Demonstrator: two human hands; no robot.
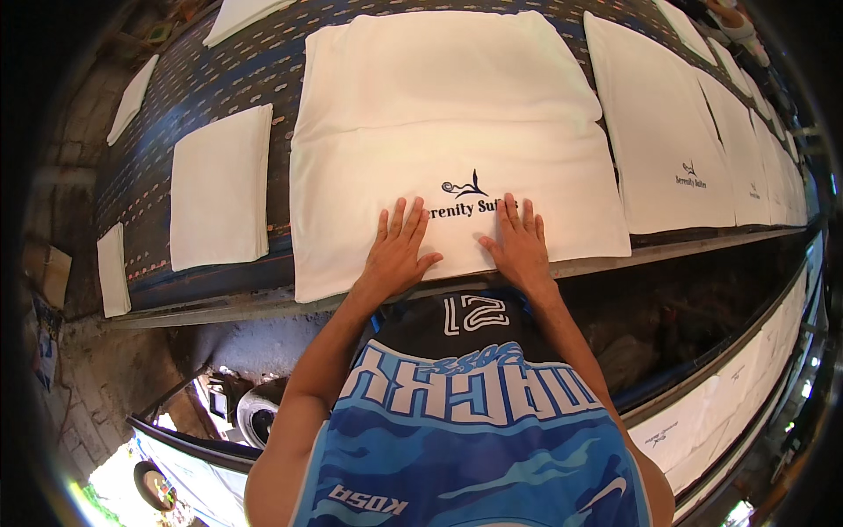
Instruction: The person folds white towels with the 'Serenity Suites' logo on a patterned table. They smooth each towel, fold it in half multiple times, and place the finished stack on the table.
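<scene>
A large white cloth [448,151] lies spread in front of me, with a dark printed figure and lettering [465,186] near its front edge. A crease runs across its middle. My left hand [398,247] rests flat on the cloth at the left end of the lettering, fingers spread, covering part of it. Over the right end lies my right hand [519,240], palm down with its thumb apart. Neither hand grips anything. The front hem reaches the table's edge between my forearms.
The long table [217,85] has a dark patterned cover and a front rail [217,309]. Folded white cloths [220,188] lie at left. Printed white cloths [665,138] line the right side. Behind me at right runs another row of printed cloths [698,421]. A person [734,23] is at far right.
</scene>
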